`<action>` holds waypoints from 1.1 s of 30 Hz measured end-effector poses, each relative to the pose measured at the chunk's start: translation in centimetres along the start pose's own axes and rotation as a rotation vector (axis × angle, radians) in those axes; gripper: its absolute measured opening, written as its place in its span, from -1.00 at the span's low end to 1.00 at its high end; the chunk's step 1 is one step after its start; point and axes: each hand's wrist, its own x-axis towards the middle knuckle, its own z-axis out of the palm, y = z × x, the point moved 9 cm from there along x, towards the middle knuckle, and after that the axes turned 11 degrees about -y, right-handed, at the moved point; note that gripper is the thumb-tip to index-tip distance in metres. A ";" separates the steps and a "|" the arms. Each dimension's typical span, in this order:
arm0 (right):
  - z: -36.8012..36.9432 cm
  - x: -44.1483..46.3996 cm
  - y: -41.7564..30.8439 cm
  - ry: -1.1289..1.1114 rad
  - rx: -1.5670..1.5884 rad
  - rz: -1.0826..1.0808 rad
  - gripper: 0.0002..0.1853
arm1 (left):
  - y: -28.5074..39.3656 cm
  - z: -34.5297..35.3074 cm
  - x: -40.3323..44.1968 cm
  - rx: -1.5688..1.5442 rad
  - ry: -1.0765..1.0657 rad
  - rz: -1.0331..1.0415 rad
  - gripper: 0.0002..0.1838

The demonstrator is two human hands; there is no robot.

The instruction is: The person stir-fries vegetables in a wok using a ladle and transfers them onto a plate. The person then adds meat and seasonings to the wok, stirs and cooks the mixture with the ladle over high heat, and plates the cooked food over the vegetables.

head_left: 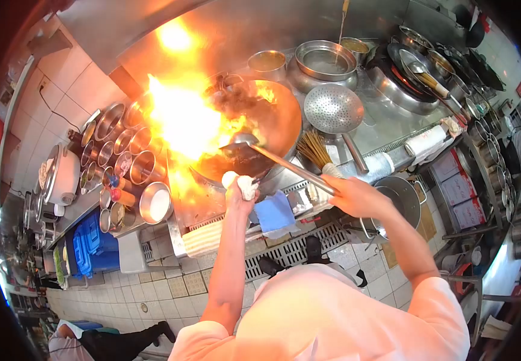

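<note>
Large flames (185,120) flare over the left side of a big wok (284,111) on the range. My left hand (239,195) is closed around a white cloth (247,185) at the wok's near edge; the rim under the cloth is hidden. In my right hand (356,197) is the long handle of a ladle (245,142), its bowl inside the wok beside the fire. Smoke and glare hide most of the food in the wok. A bamboo wok brush (316,150) and a perforated strainer (334,109) lie right of the wok, near the ladle handle.
Several metal seasoning pots (146,167) crowd the left counter. A water-filled basin (325,60) sits behind the strainer. A blue cloth (275,213) hangs at the range's front edge. A tall stockpot (399,201) stands on the floor at right. Another person (113,343) is at lower left.
</note>
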 end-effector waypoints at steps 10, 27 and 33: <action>0.8 -1.7 0.2 0.136 0.622 0.063 -0.41 | 2.3 -3.0 0.3 0.536 -0.045 0.375 -0.61; 1.3 7.4 4.3 0.483 0.570 -0.102 -0.33 | 1.8 2.4 2.5 -0.053 -0.032 -0.010 -0.66; 3.8 6.1 2.7 0.017 1.024 -0.091 -0.35 | 1.8 1.5 3.2 -0.045 0.038 -0.054 -0.71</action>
